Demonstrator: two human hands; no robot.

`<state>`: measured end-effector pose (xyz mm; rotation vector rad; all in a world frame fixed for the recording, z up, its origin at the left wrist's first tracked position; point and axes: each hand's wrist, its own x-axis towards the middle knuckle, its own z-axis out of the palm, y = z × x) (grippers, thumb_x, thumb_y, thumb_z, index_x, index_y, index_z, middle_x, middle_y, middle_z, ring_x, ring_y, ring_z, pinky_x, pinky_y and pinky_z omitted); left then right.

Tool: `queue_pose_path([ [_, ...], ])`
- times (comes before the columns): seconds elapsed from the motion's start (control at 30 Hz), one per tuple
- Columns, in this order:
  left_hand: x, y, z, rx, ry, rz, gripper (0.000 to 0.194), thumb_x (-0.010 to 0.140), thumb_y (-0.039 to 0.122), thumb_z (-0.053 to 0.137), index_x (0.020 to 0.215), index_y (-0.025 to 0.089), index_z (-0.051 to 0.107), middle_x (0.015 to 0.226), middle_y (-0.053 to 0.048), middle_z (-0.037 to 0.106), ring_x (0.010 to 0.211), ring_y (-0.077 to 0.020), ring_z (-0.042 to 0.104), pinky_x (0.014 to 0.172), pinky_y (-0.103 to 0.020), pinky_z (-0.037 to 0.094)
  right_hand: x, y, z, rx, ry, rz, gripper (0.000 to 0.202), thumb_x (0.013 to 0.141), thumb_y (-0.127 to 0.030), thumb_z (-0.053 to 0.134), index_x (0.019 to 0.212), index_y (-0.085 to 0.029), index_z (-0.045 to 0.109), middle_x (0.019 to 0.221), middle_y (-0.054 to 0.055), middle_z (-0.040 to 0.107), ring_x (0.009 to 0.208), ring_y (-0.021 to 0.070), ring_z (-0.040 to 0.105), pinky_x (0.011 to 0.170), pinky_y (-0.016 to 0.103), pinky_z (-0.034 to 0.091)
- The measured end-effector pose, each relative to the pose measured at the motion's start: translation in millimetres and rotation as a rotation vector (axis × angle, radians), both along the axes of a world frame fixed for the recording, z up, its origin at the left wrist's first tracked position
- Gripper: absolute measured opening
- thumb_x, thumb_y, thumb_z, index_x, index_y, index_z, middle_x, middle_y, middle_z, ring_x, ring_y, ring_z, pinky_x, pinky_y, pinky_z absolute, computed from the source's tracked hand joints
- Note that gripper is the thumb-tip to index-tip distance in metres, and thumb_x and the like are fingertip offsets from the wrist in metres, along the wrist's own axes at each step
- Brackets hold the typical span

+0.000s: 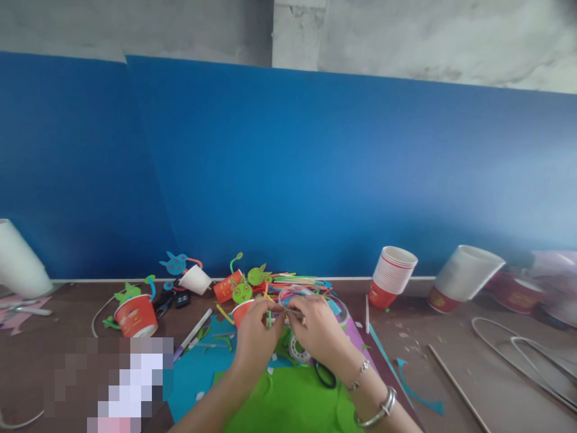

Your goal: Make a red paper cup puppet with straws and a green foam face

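Note:
My left hand (258, 332) and my right hand (319, 328) meet over the middle of the table, fingertips pinched close together. A thin greyish piece shows between them, too small to name. Just behind my left hand is a red paper cup (240, 313), partly hidden, with a green paper animal face (242, 291) by its rim. Below my fingers lies a white tape roll (299, 349) among green paper scraps. The black handle loop of what looks like scissors (325, 375) sticks out under my right wrist. Green paper (270, 400) spreads beneath my forearms.
Colourful straws (297, 279) lie in a pile behind my hands. Decorated cups, one a red cup (136, 317), stand or lie to the left. Right of centre are a cup stack (393, 273), a second stack (464, 279), a thin stick (457, 385) and cables (532, 355). A blue partition (288, 168) rises behind.

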<state>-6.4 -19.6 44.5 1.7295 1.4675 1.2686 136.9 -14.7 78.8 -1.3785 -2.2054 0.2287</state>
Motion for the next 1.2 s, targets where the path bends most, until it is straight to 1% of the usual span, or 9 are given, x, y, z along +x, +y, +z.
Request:
queue_pose_path([
  [0.27, -3.7, 0.6, 4.5, 0.07, 0.051, -0.045, 0.01, 0.08, 0.021, 0.052, 0.076, 0.02, 0.061, 0.078, -0.002, 0.06, 0.067, -0.0149, 0.052, 0.063, -0.024, 0.04, -1.7, -1.6, 3.0, -0.017, 0.091, 0.024, 0.015, 0.081, -0.013, 0.047, 0.073, -0.02, 0.058, 0.06, 0.0, 0.06, 0.057, 0.0143, 0.051, 0.061, 0.025, 0.03],
  [0.5, -4.4, 0.1, 1.7, 0.167, 0.024, -0.069, 0.012, 0.084, 0.022, 0.051, 0.075, 0.019, 0.059, 0.079, -0.002, 0.058, 0.067, -0.0144, 0.051, 0.061, -0.024, 0.04, -5.0, -3.4, 3.4, 0.001, 0.241, 0.013, 0.015, 0.075, -0.012, 0.048, 0.063, -0.019, 0.054, 0.051, -0.004, 0.048, 0.05, 0.0114, 0.042, 0.058, 0.024, 0.03],
  [0.7, -6.4, -3.0, 3.2, 0.314, -0.072, -0.081, 0.016, 0.088, 0.025, 0.049, 0.075, 0.019, 0.057, 0.085, -0.004, 0.055, 0.077, -0.0157, 0.054, 0.066, -0.025, 0.043, -17.1, 1.3, -9.7, -0.38, 0.73, 0.006, 0.012, 0.074, -0.023, 0.048, 0.062, -0.019, 0.05, 0.053, -0.005, 0.043, 0.049, 0.0103, 0.037, 0.048, 0.021, 0.029],
  [0.77, -5.5, -4.4, 4.6, 0.329, -0.127, -0.078, 0.016, 0.087, 0.024, 0.05, 0.073, 0.019, 0.056, 0.083, -0.004, 0.054, 0.077, -0.016, 0.054, 0.069, -0.025, 0.043, -22.0, 0.4, -10.6, -0.446, 0.829, 0.006, 0.016, 0.075, -0.026, 0.046, 0.059, -0.02, 0.046, 0.051, -0.005, 0.041, 0.048, 0.0101, 0.037, 0.048, 0.021, 0.03],
  [0.83, -3.8, -5.3, 6.6, 0.282, -0.219, -0.062, 0.016, 0.085, 0.026, 0.054, 0.07, 0.019, 0.056, 0.083, -0.004, 0.054, 0.076, -0.0161, 0.053, 0.068, -0.025, 0.043, -23.0, -1.9, -7.9, -0.378, 0.757, -0.003, 0.017, 0.077, -0.026, 0.045, 0.062, -0.02, 0.047, 0.052, -0.004, 0.045, 0.048, 0.0106, 0.04, 0.048, 0.022, 0.03],
  [0.9, -2.2, -5.4, 8.8, 0.19, -0.356, -0.05, 0.017, 0.082, 0.03, 0.058, 0.069, 0.018, 0.057, 0.081, -0.003, 0.055, 0.073, -0.0153, 0.052, 0.064, -0.024, 0.042, -16.9, -2.0, -3.8, -0.187, 0.518, -0.052, 0.013, 0.078, -0.022, 0.046, 0.069, -0.018, 0.054, 0.057, -0.002, 0.053, 0.052, 0.0124, 0.047, 0.053, 0.023, 0.034],
  [0.97, -1.5, -4.4, 10.1, 0.078, -0.508, -0.049, 0.019, 0.079, 0.035, 0.062, 0.07, 0.018, 0.058, 0.077, -0.001, 0.054, 0.067, -0.013, 0.049, 0.059, -0.022, 0.039, -3.1, 3.2, -2.1, -0.008, 0.207, -0.173, 0.014, 0.079, -0.016, 0.047, 0.074, -0.017, 0.06, 0.061, 0.002, 0.061, 0.061, 0.0161, 0.056, 0.063, 0.026, 0.038],
  [1.07, -2.1, -1.4, 9.3, -0.173, -0.71, -0.039, 0.027, 0.073, 0.044, 0.068, 0.073, 0.018, 0.062, 0.061, 0.004, 0.046, 0.052, -0.0079, 0.038, 0.049, -0.02, 0.031, 24.7, 19.1, -8.2, -0.098, -0.202, -0.394, 0.025, 0.085, -0.013, 0.042, 0.085, -0.017, 0.067, 0.077, 0.009, 0.071, 0.074, 0.0207, 0.065, 0.07, 0.029, 0.04],
  [1.2, -1.9, 1.6, 7.7, -0.53, -0.903, -0.041, 0.038, 0.063, 0.051, 0.074, 0.073, 0.017, 0.063, 0.054, 0.007, 0.043, 0.042, -0.0035, 0.029, 0.042, -0.019, 0.019, 46.8, 33.8, -21.6, -0.176, -0.301, -0.457, 0.023, 0.077, -0.006, 0.049, 0.072, -0.014, 0.071, 0.085, 0.018, 0.072, 0.085, 0.0275, 0.067, 0.071, 0.032, 0.043],
])
